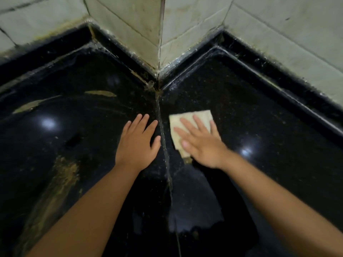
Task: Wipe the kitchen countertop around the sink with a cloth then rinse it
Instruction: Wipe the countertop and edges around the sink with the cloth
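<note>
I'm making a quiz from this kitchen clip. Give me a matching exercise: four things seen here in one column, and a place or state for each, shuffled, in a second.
Things:
1. cloth
2. left hand
3. right hand
4. countertop seam

States:
A. rests flat on bare black countertop
B. runs between the two hands
C. pressed flat under spread fingers
D. lies open on top of the cloth

Pairs: 1-C, 2-A, 3-D, 4-B
</note>
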Demonstrator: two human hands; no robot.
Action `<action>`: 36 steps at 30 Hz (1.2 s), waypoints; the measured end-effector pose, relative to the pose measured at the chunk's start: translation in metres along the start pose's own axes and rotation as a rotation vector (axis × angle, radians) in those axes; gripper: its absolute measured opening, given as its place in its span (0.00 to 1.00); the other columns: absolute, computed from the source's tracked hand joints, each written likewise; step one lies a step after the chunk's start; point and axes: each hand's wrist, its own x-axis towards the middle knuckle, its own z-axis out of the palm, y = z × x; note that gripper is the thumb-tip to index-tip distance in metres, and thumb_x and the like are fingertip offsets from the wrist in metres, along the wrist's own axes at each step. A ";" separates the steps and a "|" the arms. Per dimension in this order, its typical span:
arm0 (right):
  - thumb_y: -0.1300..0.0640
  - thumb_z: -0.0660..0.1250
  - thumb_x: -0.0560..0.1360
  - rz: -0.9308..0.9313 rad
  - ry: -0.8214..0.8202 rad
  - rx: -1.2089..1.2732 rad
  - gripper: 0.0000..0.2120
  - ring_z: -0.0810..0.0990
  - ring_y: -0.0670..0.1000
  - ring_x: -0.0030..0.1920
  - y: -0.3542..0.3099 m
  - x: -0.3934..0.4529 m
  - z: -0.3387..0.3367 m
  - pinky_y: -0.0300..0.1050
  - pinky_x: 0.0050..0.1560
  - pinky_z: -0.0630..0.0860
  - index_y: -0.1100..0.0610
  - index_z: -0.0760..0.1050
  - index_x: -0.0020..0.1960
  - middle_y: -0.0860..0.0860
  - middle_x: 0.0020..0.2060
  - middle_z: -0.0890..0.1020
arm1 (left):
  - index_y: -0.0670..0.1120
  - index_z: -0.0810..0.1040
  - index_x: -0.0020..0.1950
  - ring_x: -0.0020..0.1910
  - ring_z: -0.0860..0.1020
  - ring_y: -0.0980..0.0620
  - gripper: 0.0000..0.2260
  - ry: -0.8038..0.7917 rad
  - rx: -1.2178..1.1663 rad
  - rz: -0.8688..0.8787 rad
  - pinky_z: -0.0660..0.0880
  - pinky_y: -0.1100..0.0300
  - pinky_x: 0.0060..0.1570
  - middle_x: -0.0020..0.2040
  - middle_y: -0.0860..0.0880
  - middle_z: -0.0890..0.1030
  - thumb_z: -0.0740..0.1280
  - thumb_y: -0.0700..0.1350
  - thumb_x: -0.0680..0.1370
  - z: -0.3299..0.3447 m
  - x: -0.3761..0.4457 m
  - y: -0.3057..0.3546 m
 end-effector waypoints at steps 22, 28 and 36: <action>0.45 0.41 0.81 0.342 0.150 0.171 0.23 0.36 0.56 0.75 -0.052 -0.039 0.041 0.66 0.69 0.34 0.43 0.43 0.75 0.47 0.76 0.41 | 0.42 0.64 0.72 0.72 0.60 0.40 0.21 0.005 0.104 -0.056 0.59 0.44 0.68 0.73 0.39 0.62 0.57 0.46 0.79 -0.024 -0.015 0.008; 0.43 0.38 0.80 0.298 0.325 0.081 0.23 0.51 0.52 0.75 -0.082 -0.173 0.145 0.58 0.68 0.52 0.40 0.66 0.66 0.42 0.69 0.69 | 0.40 0.68 0.69 0.71 0.62 0.37 0.19 -0.003 0.030 0.089 0.61 0.41 0.66 0.71 0.36 0.65 0.60 0.42 0.78 -0.015 -0.053 0.032; 0.40 0.37 0.79 0.932 0.305 0.223 0.24 0.47 0.53 0.76 0.043 -0.266 0.138 0.61 0.71 0.48 0.42 0.49 0.74 0.46 0.76 0.48 | 0.52 0.49 0.76 0.76 0.45 0.48 0.22 -0.270 0.110 0.215 0.46 0.51 0.73 0.77 0.48 0.48 0.46 0.52 0.82 0.015 -0.101 0.104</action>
